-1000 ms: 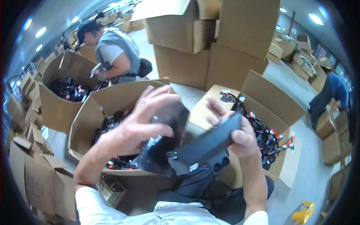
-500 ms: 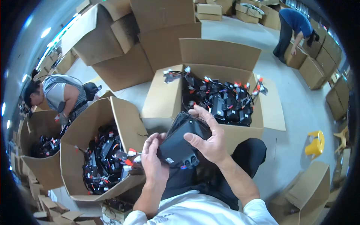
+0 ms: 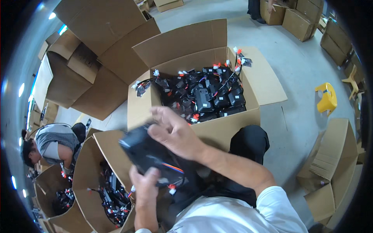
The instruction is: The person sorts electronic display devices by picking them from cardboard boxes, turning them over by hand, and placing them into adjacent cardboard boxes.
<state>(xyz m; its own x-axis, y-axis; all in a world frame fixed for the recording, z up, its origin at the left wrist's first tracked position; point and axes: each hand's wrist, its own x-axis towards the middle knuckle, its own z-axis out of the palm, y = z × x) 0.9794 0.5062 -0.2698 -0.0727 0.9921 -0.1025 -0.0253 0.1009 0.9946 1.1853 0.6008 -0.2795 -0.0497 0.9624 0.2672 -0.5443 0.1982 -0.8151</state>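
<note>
A black plastic box (image 3: 143,149) with short coloured wires is tilted in front of me, smeared by motion. Its orange and blue wires cross the lower side, and a small red-and-white connector (image 3: 171,189) dangles below. My left hand (image 3: 144,182) grips the box's lower left edge, thumb on top. Over its upper right corner is my right hand (image 3: 176,134), fingers stretched apart and blurred, thumb close to the surface; contact is unclear. Just beyond stands an open carton (image 3: 229,126) holding many similar black boxes (image 3: 204,100) with red and white connectors.
To the left, another open carton (image 3: 87,182) contains more wired black boxes. A person (image 3: 58,141) bends over a further carton (image 3: 52,174). Large cardboard cartons (image 3: 105,35) lean at the back left. On the right are a yellow stool (image 3: 326,99) and an open carton (image 3: 330,167).
My view has swung, shifting the cartons. The black box has been turned over, bringing its wires uppermost, and moved left. My right hand has loosened from its side.
</note>
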